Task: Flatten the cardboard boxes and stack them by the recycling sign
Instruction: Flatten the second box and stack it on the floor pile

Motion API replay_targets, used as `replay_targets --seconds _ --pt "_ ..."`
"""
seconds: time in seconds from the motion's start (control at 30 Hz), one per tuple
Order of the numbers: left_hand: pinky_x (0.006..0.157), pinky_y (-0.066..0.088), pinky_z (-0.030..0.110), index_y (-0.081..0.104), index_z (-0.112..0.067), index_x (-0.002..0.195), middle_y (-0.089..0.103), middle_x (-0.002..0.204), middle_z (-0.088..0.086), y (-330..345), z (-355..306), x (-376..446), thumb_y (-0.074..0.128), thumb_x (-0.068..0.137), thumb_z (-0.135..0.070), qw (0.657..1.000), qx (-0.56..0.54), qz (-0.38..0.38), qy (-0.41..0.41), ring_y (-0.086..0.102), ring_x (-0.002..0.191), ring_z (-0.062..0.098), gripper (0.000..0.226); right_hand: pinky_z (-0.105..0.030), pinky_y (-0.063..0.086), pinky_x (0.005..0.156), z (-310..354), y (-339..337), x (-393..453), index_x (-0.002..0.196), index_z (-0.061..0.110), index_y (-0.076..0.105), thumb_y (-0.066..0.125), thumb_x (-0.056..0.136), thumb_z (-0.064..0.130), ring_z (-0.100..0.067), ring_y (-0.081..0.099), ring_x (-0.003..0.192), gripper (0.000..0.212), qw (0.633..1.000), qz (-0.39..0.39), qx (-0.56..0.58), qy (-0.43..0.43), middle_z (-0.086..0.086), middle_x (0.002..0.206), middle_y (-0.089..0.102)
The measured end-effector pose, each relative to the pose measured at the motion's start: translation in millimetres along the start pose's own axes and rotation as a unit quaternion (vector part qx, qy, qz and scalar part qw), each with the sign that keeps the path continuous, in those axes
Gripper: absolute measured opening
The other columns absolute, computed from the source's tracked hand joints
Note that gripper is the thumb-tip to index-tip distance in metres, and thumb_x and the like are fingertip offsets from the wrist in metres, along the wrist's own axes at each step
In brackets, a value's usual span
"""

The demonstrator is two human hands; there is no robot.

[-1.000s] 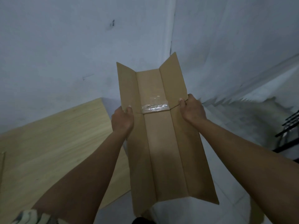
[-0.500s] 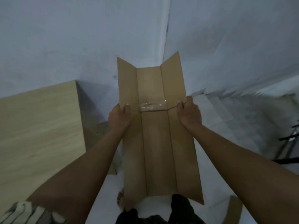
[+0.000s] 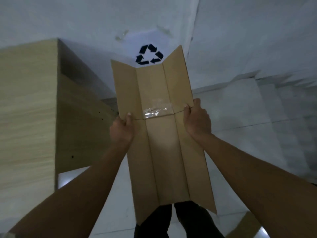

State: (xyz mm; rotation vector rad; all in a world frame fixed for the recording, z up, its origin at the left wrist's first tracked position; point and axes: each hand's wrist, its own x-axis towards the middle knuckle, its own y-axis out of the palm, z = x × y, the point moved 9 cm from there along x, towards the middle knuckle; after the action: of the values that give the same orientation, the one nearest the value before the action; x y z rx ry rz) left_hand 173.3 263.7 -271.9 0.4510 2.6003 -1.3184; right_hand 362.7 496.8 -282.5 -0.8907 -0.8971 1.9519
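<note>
Light wooden cabinet (image 3: 27, 107) at left against the wall (image 3: 77, 18); pale tiled floor (image 3: 257, 117).

Wooden cabinet (image 3: 29, 109) left; right open.

Fingers of both hands tucked out of sight behind the flattened box (image 3: 161, 134), recycling sign (image 3: 148, 54) partly covered below, stairs (image 3: 274, 107) smeared by blur.
</note>
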Motion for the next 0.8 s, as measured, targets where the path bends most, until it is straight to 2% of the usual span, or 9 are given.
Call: replay_targets --seconds 0.07,0.13,0.2,0.27,0.33,0.4,0.6,0.7,0.8 --pt "0.078 0.046 0.033 0.068 -0.004 0.097 0.07 0.092 0.011 30.7 20.9 21.4 0.047 0.098 -0.045 1.0 -0.014 0.009 -0.011 0.065 0.095 0.034 0.047 -0.042 0.048 0.07 -15.0 34.5 18.2 0.126 0.01 0.043 0.038 0.103 0.037 -0.039 0.061 0.086 0.035 1.0 0.002 -0.001 0.003 -0.018 0.094 0.064" --pt "0.074 0.048 0.034 0.062 -0.009 0.078 0.061 0.071 0.002 62.5 49.0 43.0 0.048 0.098 -0.044 0.999 -0.023 0.011 -0.025 0.063 0.081 0.03 0.043 -0.039 0.045 0.066 -29.8 75.9 37.2 0.126 0.01 0.042 0.037 0.104 0.038 -0.038 0.061 0.084 0.035 1.0 0.008 -0.004 0.001 -0.016 0.092 0.062" --pt "0.069 0.046 0.033 0.06 -0.006 0.079 0.054 0.061 -0.005 94.1 77.9 66.5 0.049 0.099 -0.041 0.999 -0.042 -0.003 -0.03 0.058 0.067 0.022 0.042 -0.036 0.041 0.064 -44.2 120.5 56.4 0.125 0.011 0.042 0.037 0.104 0.038 -0.036 0.061 0.081 0.035 1.0 0.01 -0.005 -0.002 -0.013 0.09 0.061" --pt "0.066 0.041 0.029 0.063 -0.005 0.093 0.053 0.06 -0.009 126.7 109.7 90.2 0.049 0.099 -0.04 0.998 -0.058 -0.016 -0.03 0.051 0.058 0.006 0.038 -0.036 0.042 0.064 -60.3 168.5 72.9 0.124 0.011 0.043 0.036 0.104 0.039 -0.036 0.061 0.081 0.035 1.0 0.008 -0.002 -0.008 -0.014 0.091 0.062" --pt "0.065 0.037 0.025 0.064 -0.01 0.1 0.054 0.063 -0.014 161.5 139.5 114.3 0.048 0.1 -0.039 0.998 -0.06 -0.02 -0.022 0.048 0.06 -0.003 0.033 -0.04 0.045 0.067 -77.8 215.2 90.8 0.121 0.012 0.043 0.036 0.104 0.039 -0.038 0.061 0.083 0.033 1.0 -0.001 -0.002 -0.018 -0.015 0.093 0.064" --pt "0.06 0.038 0.021 0.065 -0.013 0.1 0.057 0.067 -0.016 197.8 166.1 138.7 0.049 0.1 -0.037 0.997 -0.073 -0.019 -0.002 0.051 0.064 -0.003 0.029 -0.04 0.044 0.067 -95.3 257.9 108.7 0.119 0.012 0.043 0.036 0.104 0.038 -0.038 0.061 0.085 0.031 1.0 -0.011 -0.002 -0.025 -0.016 0.095 0.064" --pt "0.081 0.044 0.024 0.068 -0.008 0.113 0.071 0.106 0.005 294.4 232.0 204.3 0.051 0.099 -0.035 0.993 -0.105 -0.035 0.051 0.064 0.098 0.017 0.035 -0.036 0.04 0.066 -138.6 353.8 163.8 0.12 0.011 0.043 0.036 0.105 0.038 -0.035 0.061 0.082 0.032 0.999 -0.026 -0.009 -0.045 -0.015 0.097 0.063" --pt "0.088 0.048 0.027 0.067 -0.009 0.116 0.071 0.111 0.006 330.0 257.9 231.7 0.051 0.099 -0.037 0.991 -0.117 -0.034 0.059 0.065 0.105 0.022 0.036 -0.036 0.04 0.067 -152.8 389.3 187.0 0.12 0.011 0.043 0.036 0.105 0.038 -0.029 0.056 0.079 0.032 0.998 -0.025 -0.008 -0.053 -0.013 0.097 0.063" --pt "0.086 0.043 0.024 0.066 -0.009 0.121 0.07 0.116 0.01 360.7 274.3 255.2 0.052 0.098 -0.039 0.992 -0.111 -0.03 0.052 0.063 0.109 0.025 0.04 -0.036 0.042 0.068 -169.2 418.0 207.2 0.118 0.012 0.043 0.038 0.105 0.038 -0.025 0.052 0.076 0.03 0.998 -0.02 0.002 -0.052 -0.01 0.097 0.061"
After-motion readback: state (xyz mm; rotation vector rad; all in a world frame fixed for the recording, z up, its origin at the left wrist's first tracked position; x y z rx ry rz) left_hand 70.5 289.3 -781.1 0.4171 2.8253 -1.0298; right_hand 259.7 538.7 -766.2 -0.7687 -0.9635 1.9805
